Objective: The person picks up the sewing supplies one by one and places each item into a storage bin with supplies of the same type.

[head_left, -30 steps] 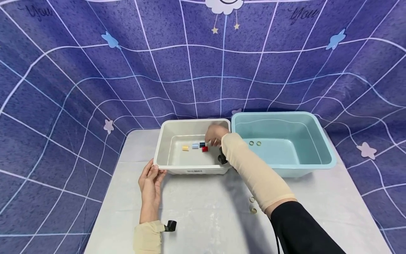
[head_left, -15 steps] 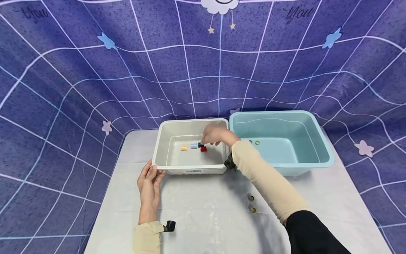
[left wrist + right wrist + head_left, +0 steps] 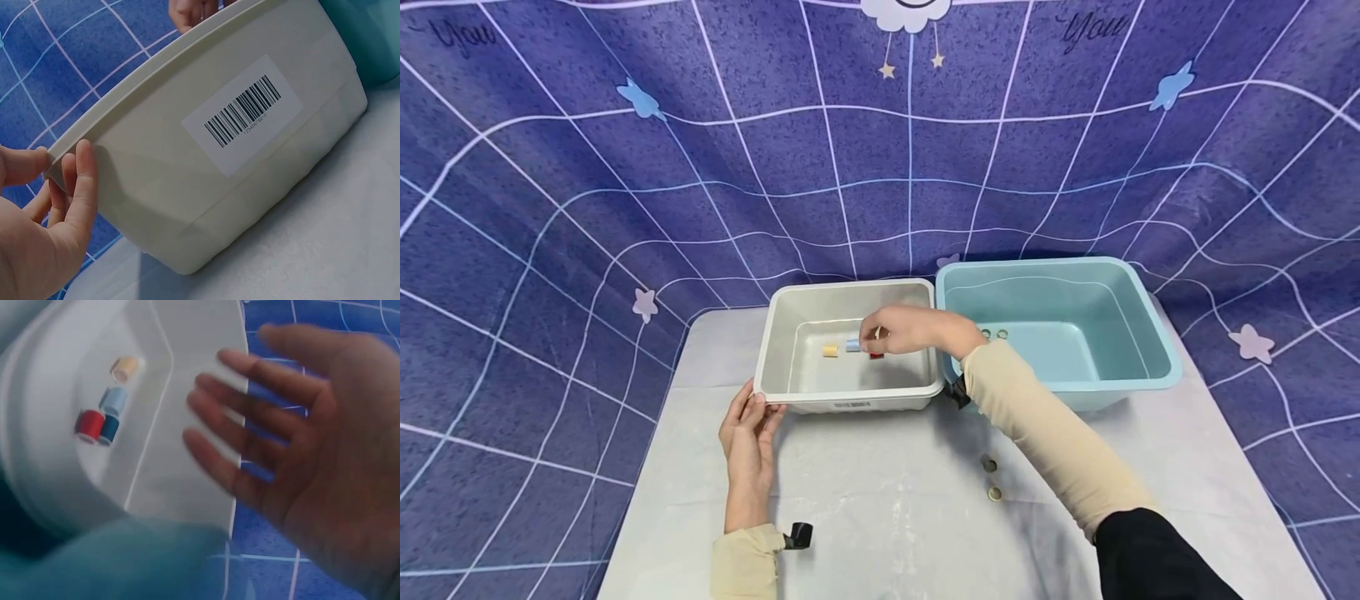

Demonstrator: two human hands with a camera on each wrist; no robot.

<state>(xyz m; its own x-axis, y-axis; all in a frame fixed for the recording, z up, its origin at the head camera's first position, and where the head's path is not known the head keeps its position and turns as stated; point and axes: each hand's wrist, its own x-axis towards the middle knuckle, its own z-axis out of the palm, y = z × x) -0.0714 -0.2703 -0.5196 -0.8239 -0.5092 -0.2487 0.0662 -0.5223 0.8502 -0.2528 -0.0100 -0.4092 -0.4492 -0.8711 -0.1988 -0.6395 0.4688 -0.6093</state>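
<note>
My left hand (image 3: 749,437) grips the front left corner of a cream plastic bin (image 3: 150,181), its thumb over the rim and its fingers under the lip. Above the right part of that bin, my right hand (image 3: 910,328) hangs with its fingers spread and nothing in them, as the right wrist view shows. Four-colour thread lies on the bin floor: a yellow spool (image 3: 124,369), a light blue spool (image 3: 114,400), a red spool (image 3: 90,426) and a dark teal spool (image 3: 109,429). From the head, the right hand hides the dark teal spool and most of the red one.
Against the cream bin's right side stands a teal bin (image 3: 1150,385) with two small rings (image 3: 1002,333) on its floor. Two more rings (image 3: 995,493) lie on the white-covered table (image 3: 880,517) in front. A purple-blue patterned curtain (image 3: 820,192) hangs behind.
The right hand and forearm have moved rightward relative to the cream bin. The left hand keeps its hold on the corner, and the spools stay where they were. The head view has shifted slightly.
</note>
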